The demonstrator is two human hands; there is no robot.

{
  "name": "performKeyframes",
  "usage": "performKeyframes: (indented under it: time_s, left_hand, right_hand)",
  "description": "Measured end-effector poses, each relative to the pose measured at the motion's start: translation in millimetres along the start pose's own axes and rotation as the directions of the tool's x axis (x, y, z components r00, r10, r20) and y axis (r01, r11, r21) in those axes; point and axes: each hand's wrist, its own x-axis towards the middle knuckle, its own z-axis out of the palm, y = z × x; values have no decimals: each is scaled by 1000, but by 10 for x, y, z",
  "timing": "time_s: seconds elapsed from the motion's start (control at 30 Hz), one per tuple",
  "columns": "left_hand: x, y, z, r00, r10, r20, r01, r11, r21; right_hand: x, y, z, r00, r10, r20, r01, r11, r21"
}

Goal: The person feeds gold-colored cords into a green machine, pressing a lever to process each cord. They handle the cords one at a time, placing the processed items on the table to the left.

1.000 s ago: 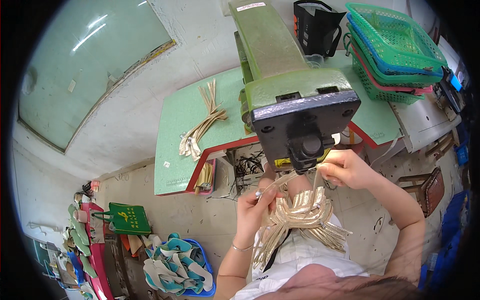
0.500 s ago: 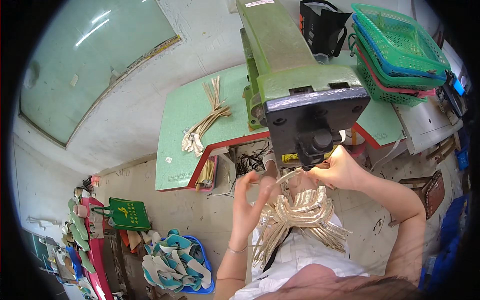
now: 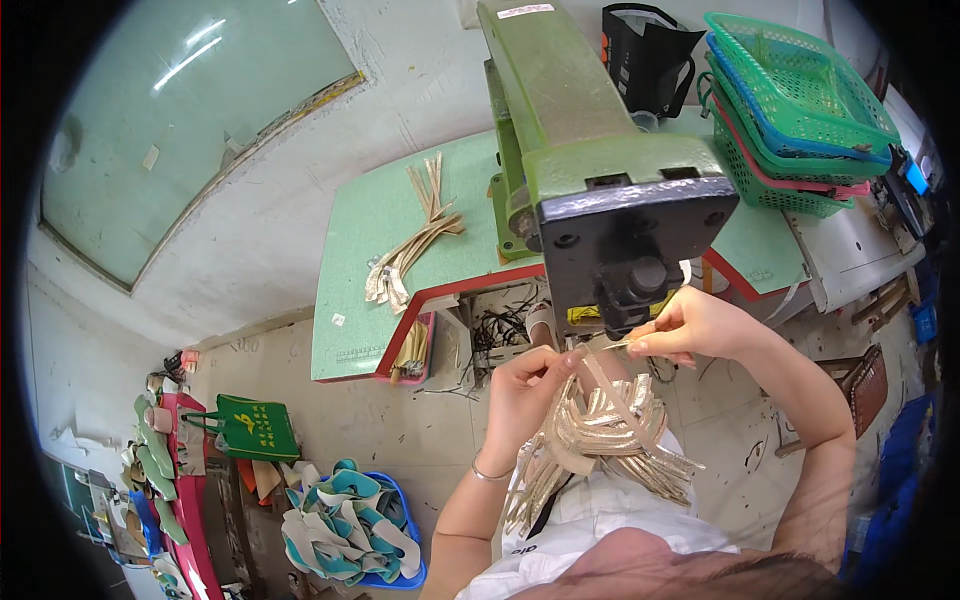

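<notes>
Both hands meet just below the black head of a green machine (image 3: 640, 240). My left hand (image 3: 525, 395) is closed, thumb and fingers pinching a thin pale-gold strap (image 3: 610, 388). From the fingertips, a length of this strap hangs down over my lap. My right hand (image 3: 695, 325) pinches the strap's other part between thumb and forefinger, close under the machine's lower tip. A bundle of shiny gold straps (image 3: 600, 430) lies across my lap, some looped, their ends fanning out both ways. Exactly how the strap sits at the machine's tip is hidden.
More gold straps (image 3: 415, 245) lie on the red-edged green table (image 3: 345, 240). Stacked plastic baskets (image 3: 800, 110) and a black bag (image 3: 645, 60) stand at the back right. To the left are a blue basin (image 3: 410, 570) of teal-and-white pieces and a green bag (image 3: 258, 425).
My left hand has moved right and closed on the strap, near the right hand. The right hand has shifted slightly, and a strap length now hangs over the bundle.
</notes>
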Motion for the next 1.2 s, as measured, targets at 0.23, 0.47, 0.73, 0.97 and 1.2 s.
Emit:
performKeyframes:
  time_s: [0.23,0.47,0.73,0.97,1.2]
  left_hand:
    - [-322,-153,-57,967,-158,-201,116,972,-203]
    - [-20,-305,-707,854,69,-515,-79,997,2]
    - [2259,-389,-1903,803,435,-407,184,470,864]
    - [1887,-698,-1318,606,780,-156,-51,234,971]
    - [-223,-1356,-208,906,-36,421,-381,360,852]
  right_hand:
    - [48,-24,277,997,-71,-30,76,971,226]
    - [165,94,448,997,-78,-14,79,962,261]
    - [502,1570,1454,904,-381,-192,272,862,-428]
    - [653,1914,1967,835,-481,-266,263,774,-576]
    - [636,1961,1896,848,-477,-232,322,811,-489]
